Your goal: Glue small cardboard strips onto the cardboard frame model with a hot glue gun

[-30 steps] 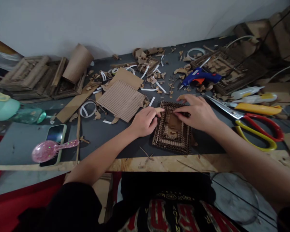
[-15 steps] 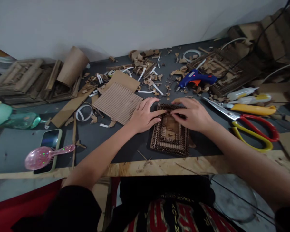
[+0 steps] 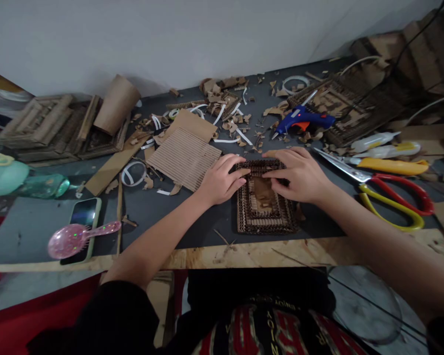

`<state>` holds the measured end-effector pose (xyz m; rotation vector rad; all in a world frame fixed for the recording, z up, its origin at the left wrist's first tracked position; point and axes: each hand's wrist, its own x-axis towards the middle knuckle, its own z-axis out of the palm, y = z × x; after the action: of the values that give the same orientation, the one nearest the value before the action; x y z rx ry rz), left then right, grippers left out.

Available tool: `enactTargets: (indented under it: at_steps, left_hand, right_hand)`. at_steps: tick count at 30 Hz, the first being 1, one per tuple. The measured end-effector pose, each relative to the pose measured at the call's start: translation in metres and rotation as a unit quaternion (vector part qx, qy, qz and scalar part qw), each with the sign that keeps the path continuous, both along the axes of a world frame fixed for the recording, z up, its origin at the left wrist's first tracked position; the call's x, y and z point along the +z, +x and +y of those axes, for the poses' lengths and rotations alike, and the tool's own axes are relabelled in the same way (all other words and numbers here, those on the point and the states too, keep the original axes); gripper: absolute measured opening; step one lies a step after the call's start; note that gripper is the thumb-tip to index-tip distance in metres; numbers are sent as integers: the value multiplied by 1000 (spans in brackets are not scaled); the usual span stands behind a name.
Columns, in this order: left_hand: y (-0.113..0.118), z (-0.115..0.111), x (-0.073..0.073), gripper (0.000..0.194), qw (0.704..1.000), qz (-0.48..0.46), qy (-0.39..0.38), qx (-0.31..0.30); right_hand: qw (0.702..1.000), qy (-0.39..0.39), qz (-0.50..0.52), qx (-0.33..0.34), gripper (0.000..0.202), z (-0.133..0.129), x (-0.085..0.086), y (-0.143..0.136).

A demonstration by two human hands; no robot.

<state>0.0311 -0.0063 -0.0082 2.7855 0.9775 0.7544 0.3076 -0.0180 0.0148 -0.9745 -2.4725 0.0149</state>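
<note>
A rectangular frame of dark corrugated cardboard strips (image 3: 268, 223) lies flat near the table's front edge, its steps going down to a brown middle. My left hand (image 3: 224, 181) rests at its upper left corner, fingers apart, fingertips on the rim. On the upper right side lies my right hand (image 3: 298, 175), its fingers spread and touching the inner and outer rims. Left of the frame is a ribbed cardboard sheet (image 3: 185, 158). A blue glue gun (image 3: 303, 120) lies behind my right hand.
Scissors with red and yellow handles (image 3: 392, 190), a yellow cutter (image 3: 392, 165) and glue bottles lie at the right. Cardboard scraps and white strips litter the back. At the left are a pink hairbrush (image 3: 68, 240), a phone (image 3: 85, 212) and a green bottle (image 3: 40, 185).
The cardboard frame has turned slightly and now sits straighter. My right thumb has moved down along its right side, and the fingers of that hand are more spread. The view has shifted slightly.
</note>
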Motion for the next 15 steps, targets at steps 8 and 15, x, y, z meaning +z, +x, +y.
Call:
enactTargets:
  at_steps: [8,15]
  left_hand:
    - [1,-2,0,56,999,-35,-2,-5]
    - [1,-2,-1,59,1000,-4,-8,1]
  right_hand:
    - [999,-24,10,-24,23,0,5,3]
    - [999,-43,23,8,30,-7,4,-4]
